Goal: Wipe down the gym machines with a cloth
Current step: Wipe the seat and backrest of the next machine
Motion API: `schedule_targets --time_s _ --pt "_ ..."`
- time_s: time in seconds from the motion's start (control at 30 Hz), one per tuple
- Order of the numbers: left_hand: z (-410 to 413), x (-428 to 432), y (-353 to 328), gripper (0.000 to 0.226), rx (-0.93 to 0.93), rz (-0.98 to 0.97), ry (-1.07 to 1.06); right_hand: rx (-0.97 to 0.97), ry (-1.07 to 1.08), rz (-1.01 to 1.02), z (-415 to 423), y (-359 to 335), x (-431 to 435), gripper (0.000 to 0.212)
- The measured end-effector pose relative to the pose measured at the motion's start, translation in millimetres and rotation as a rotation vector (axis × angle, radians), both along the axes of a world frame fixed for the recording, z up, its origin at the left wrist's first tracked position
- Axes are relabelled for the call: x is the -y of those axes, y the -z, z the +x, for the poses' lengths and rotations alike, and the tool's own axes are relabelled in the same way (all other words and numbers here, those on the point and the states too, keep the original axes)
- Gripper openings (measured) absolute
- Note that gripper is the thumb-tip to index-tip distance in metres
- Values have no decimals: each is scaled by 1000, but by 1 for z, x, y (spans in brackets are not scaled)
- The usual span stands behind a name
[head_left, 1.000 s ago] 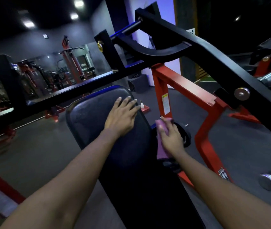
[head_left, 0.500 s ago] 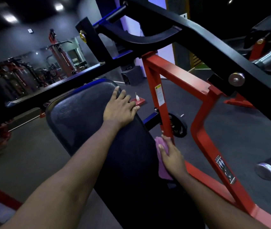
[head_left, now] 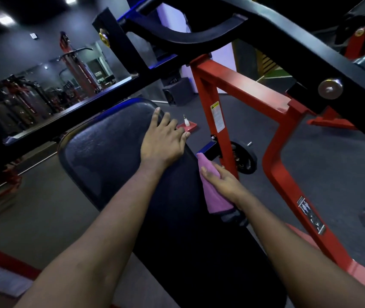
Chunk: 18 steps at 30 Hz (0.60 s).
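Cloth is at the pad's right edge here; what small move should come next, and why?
Probably slide the right hand and pink cloth down along the right edge of the black pad. The hand presses the cloth flat on that side, the left hand steadies the pad's top, and more edge lies below.

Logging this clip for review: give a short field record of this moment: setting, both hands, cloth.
setting: gym, dim lighting
left hand: flat on the black pad, fingers straight
right hand: presses the pink cloth against the pad's right edge
nearby: weight plate beside the red frame
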State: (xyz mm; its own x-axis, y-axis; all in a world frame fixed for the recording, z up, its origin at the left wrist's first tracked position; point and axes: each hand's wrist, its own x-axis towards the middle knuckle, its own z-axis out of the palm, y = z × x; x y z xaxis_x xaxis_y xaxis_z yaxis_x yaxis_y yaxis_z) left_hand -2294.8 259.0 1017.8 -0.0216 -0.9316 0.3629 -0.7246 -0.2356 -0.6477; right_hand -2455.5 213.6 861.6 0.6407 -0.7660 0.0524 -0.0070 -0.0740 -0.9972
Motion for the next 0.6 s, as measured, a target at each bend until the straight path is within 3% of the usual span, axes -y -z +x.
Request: schedule_targets --time_s 0.17,0.27,0.4,0.53,0.6 --pt "2 -1 0 57 17 14 1 17 225 -12 3 29 -13 44" --pt "1 0 0 56 15 13 4 -15 297 20 -16 69 -25 46" --pt "1 -1 1 56 -9 -8 -9 -56 316 158 -67 135 -56 12" --pt "-37 -2 42 52 -91 86 32 -193 274 182 -107 173 -69 16" --pt "-64 2 82 48 -120 205 65 -125 311 105 -93 165 -60 28"
